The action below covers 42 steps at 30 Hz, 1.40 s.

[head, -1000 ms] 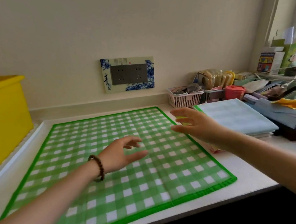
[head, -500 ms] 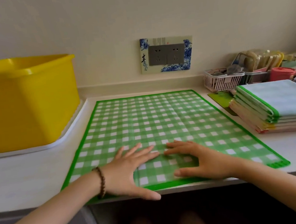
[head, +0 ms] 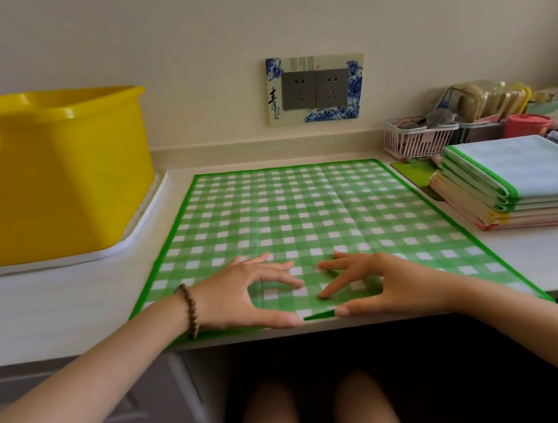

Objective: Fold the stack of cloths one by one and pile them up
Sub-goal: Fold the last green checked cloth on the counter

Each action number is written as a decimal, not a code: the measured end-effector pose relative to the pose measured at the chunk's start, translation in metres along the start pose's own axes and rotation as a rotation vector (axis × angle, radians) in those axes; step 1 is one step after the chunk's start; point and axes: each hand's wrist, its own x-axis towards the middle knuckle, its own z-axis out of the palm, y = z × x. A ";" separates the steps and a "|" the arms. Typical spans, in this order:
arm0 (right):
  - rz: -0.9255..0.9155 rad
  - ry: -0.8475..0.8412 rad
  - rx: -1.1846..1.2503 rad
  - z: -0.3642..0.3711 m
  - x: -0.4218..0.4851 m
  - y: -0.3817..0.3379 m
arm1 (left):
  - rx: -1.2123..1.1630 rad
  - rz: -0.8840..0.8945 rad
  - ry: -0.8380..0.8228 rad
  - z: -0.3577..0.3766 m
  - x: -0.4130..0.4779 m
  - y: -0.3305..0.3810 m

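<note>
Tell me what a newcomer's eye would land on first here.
A large green-and-white checked cloth with a bright green border lies spread flat mid-counter, with the left hand and right hand touching its near edge. A big yellow plastic tub stands to the left, and a stack of folded cloths sits to the right.

a green checked cloth (head: 306, 222) lies spread flat (green-edged), folded cloths (head: 522, 182) stacked to its right.

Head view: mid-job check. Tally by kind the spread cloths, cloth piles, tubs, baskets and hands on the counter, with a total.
Spread checked cloth: 1
Folded cloth pile: 1
Yellow tub: 1
Pink basket: 1
Hands: 2 (left hand, right hand)
Total: 6
</note>
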 end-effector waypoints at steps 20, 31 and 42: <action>0.016 0.136 -0.077 -0.121 0.029 -0.025 | -0.134 -0.097 0.011 -0.118 0.039 0.028; 0.128 0.392 -0.155 -0.135 0.114 0.027 | 0.281 -0.193 0.454 -0.118 0.088 -0.007; 0.252 0.443 -0.082 -0.091 0.169 0.094 | 0.296 -0.125 0.289 -0.032 0.110 -0.042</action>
